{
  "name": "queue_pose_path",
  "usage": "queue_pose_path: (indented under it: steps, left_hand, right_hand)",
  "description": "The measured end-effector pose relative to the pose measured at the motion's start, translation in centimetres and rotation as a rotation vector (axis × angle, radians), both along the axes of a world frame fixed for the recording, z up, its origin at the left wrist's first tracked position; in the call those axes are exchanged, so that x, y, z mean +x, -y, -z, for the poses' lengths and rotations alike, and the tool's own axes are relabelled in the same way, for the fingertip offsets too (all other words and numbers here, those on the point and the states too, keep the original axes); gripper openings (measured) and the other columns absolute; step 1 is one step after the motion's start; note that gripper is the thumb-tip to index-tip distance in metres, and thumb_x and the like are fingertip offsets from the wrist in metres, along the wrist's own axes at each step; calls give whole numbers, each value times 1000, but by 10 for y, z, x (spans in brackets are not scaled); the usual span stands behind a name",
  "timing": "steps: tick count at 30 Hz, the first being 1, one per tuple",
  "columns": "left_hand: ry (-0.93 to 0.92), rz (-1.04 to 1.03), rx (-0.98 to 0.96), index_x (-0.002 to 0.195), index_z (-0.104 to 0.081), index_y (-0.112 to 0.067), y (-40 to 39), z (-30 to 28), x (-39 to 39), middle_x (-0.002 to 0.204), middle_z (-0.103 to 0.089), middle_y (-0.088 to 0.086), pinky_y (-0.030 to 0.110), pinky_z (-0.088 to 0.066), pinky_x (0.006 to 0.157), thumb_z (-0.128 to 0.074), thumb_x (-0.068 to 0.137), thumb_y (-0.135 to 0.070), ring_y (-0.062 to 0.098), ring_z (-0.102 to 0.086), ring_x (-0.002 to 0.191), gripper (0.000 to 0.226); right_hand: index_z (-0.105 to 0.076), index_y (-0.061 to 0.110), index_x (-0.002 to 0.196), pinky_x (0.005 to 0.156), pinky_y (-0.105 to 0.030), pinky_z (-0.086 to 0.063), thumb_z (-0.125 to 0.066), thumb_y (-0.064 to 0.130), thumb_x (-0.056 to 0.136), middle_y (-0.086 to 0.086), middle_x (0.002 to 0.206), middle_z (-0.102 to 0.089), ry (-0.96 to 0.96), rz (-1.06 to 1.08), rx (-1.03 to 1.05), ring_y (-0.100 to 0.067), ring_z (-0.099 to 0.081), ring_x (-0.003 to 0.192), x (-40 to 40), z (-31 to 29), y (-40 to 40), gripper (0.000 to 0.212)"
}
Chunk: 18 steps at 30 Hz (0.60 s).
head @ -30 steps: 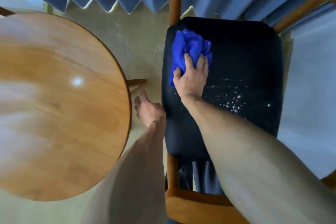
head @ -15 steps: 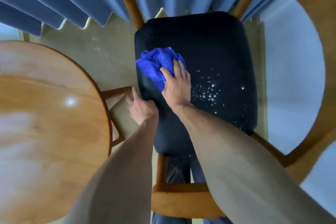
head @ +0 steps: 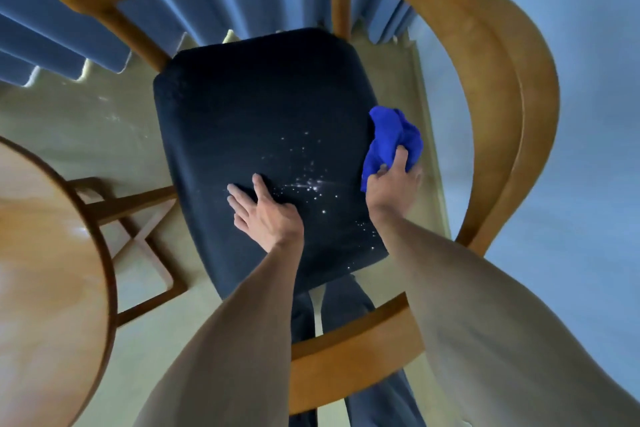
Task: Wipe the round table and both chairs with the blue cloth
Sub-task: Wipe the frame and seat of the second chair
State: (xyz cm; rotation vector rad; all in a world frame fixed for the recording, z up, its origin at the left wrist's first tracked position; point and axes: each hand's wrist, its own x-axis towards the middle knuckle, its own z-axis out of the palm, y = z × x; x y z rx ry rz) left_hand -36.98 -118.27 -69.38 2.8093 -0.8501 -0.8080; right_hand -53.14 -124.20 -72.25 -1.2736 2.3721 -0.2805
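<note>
At nine o'clock in the view, the round table (head: 45, 288) filled the left edge, its wooden top glossy with pale reflections. Just beside its rim, toward eight o'clock, the crossed wooden base (head: 145, 239) of the table showed against the pale floor (head: 104, 135). At ten to eleven o'clock hung the folds of a blue curtain (head: 52, 35).

At the centre stood the chair (head: 512, 87), its curved wooden backrest and arm sweeping from eleven o'clock over twelve and down to four. Its dark seat cushion (head: 263, 107) lay in the middle, scattered with small white specks (head: 311, 184) from the centre toward five o'clock.

The left hand (head: 266, 215) lay over the seat just below centre, at about six o'clock, fingers straight and spread, holding nothing; whether the palm pressed on the cushion could not be told. The white specks lay just to its right.

At three o'clock, on the right edge of the seat, the right hand (head: 393, 184) gripped the blue cloth (head: 391, 142), its fingers curled round the bunched fabric. The cloth stood bunched above the hand, touching the cushion's right border and overhanging it toward the chair's arm.

At six o'clock, the chair's front wooden rail (head: 349, 357) crossed beneath both forearms, with dark trouser legs (head: 346, 302) behind it. A pale blue wall (head: 588, 184) filled the right side from two to four o'clock.
</note>
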Motion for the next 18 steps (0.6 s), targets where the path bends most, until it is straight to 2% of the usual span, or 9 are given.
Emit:
queue_pose_path:
  steps: [2,6,9,11,13,18]
  left_hand:
    - [-11,-22,-4,146,-35,-26,0,0,-5,163,-6,15,42,-13,116,-47,81,1,31,-8,149,72]
    - [-2,-56,-27,145,-38,-24,0,0,-1,162,-11,14,40,-14,116,-47,82,1,30,-12,148,69]
    - [23,-18,-63,144,-40,-22,-6,1,5,159,-19,12,40,-16,114,-48,80,0,29,-18,145,68]
    - [39,35,-85,144,-39,-22,-11,2,10,158,-21,13,40,-17,114,-50,80,0,30,-20,143,69]
    - [53,22,-82,144,-37,-22,-16,3,20,158,-20,14,41,-16,115,-50,80,-1,30,-18,145,69]
    - [26,-240,-22,146,-31,-22,-38,-2,63,160,-19,14,44,-14,119,-49,85,-5,32,-19,146,66]
  right_hand:
    - [-45,24,138,93,-42,-46,-51,23,91,-18,127,-50,109,139,55,-35,-51,111,-8,-5,6,48]
    - [-56,25,123,85,-43,-54,-49,40,84,-6,104,-64,226,134,52,-28,-61,93,-21,-5,9,43]
    - [-60,23,113,82,-39,-54,-50,42,84,-1,98,-66,219,170,73,-26,-62,90,-19,-4,19,36]
    - [-57,22,118,78,-34,-52,-51,41,87,-3,101,-65,182,188,90,-27,-62,90,-15,-7,24,37]
    - [-51,20,126,80,-37,-51,-48,39,89,-7,108,-63,122,147,99,-30,-60,94,-10,-7,16,41]
    - [-44,17,133,85,-38,-46,-46,34,94,-18,123,-56,-1,106,74,-37,-56,105,6,-14,-14,44]
